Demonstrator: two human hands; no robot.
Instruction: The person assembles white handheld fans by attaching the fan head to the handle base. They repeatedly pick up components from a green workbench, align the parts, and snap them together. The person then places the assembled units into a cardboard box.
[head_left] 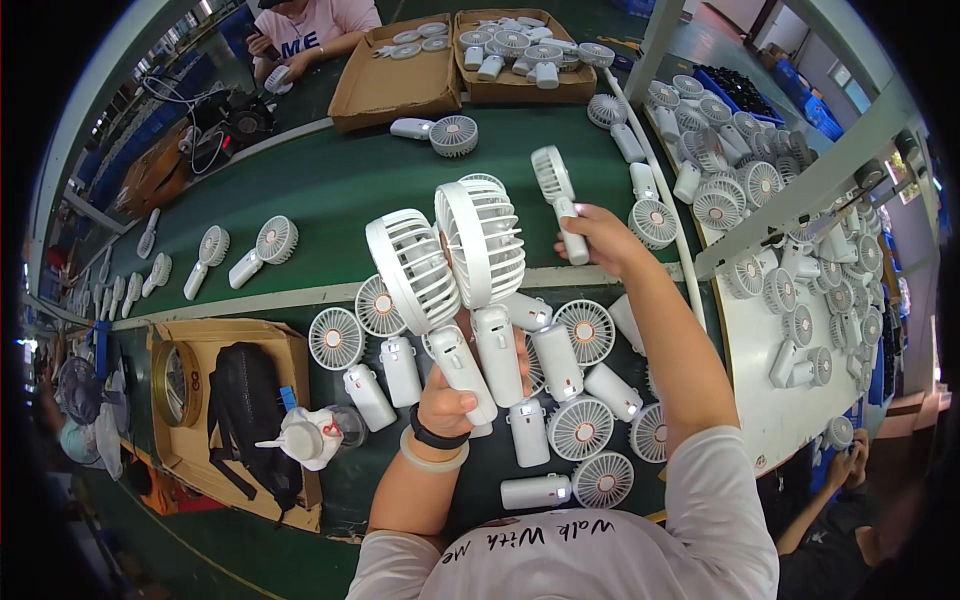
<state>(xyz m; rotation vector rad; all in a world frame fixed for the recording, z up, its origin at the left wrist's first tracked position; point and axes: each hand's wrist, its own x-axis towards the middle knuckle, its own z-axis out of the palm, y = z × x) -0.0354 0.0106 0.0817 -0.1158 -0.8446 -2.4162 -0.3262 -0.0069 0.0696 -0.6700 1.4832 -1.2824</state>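
Two white handheld fans (482, 245) stand upright, side by side, in my left hand (445, 405). Its fingers wrap round their handles, and a further fan head peeks out behind them. My right hand (600, 238) reaches over the green conveyor belt (350, 190) and grips another white handheld fan (556, 190) by its handle, its round head tilted up and away. Beneath my hands, several more white fans (583, 428) with orange-ringed centres lie on the dark bench, some with lit spots on their handles.
Along the belt lie spaced fans (275, 240). Beyond it stand cardboard boxes (395, 85) with fans, near a seated person (320, 30). A white table (750, 410) at right is heaped with fans. At left, a cardboard tray (230, 335) holds a black bag (245, 410); a white bottle (305, 438) stands beside it.
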